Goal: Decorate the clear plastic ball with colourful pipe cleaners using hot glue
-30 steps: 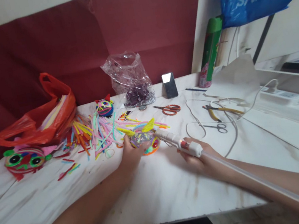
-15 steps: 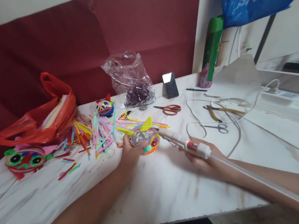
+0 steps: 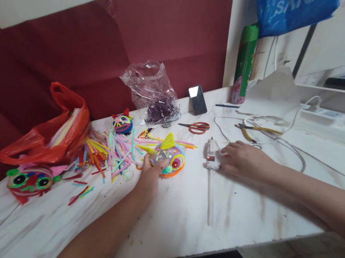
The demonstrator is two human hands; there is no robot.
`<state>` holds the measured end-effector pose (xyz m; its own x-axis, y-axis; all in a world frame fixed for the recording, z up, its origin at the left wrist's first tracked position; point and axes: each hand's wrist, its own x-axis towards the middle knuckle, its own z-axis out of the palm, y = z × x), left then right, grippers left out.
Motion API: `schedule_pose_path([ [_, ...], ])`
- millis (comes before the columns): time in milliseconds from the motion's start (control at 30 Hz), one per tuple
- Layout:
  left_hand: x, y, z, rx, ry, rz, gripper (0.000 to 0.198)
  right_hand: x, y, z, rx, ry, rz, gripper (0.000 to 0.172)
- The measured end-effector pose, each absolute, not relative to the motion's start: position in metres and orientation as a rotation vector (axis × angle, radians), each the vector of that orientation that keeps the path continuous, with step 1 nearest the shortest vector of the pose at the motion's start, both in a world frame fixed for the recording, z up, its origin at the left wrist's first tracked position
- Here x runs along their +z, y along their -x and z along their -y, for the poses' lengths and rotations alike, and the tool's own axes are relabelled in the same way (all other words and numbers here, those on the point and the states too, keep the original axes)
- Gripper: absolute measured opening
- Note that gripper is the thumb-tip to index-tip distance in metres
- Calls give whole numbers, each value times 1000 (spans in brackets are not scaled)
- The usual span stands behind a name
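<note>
Toy (image 3: 174, 160) rests on the table (image 3: 175, 222), grasped by the left hand (image 3: 149, 176). The glue gun (image 3: 211, 154), earlier aimed at it, now lies apart, so gluing seems paused; whether the right hand (image 3: 247, 159) has fully released the gun, I cannot tell.

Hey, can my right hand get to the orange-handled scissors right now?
Probably yes: nothing covers the scissors, and your right hand could likely pass over the thin cable and glue gun nearby.
</note>
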<state>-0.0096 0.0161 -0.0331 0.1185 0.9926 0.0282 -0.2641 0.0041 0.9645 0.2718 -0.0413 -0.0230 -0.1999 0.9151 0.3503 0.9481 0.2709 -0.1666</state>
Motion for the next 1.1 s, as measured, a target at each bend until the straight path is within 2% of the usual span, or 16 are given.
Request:
schedule_pose_path([
  [100,-31,9,-15,1186,-1064,-841,54,-5,-257,40,128,1429,1986,17],
  [267,-32,9,-15,1111,-1106,-747,61,12,-213,18,858,1288,1623,27],
  [400,-36,12,-19,1090,-1157,-733,67,3,-190,2,1112,1199,1429,35],
  [533,-37,14,-22,1079,-1159,-730,68,-9,-186,-5,1184,1118,1299,42],
  [733,-37,13,-22,1069,-1180,-717,70,-9,-187,-5,1234,1099,1262,42],
  [1100,-33,9,-14,1084,-1245,-750,76,-11,-186,0,1035,1171,1338,22],
])
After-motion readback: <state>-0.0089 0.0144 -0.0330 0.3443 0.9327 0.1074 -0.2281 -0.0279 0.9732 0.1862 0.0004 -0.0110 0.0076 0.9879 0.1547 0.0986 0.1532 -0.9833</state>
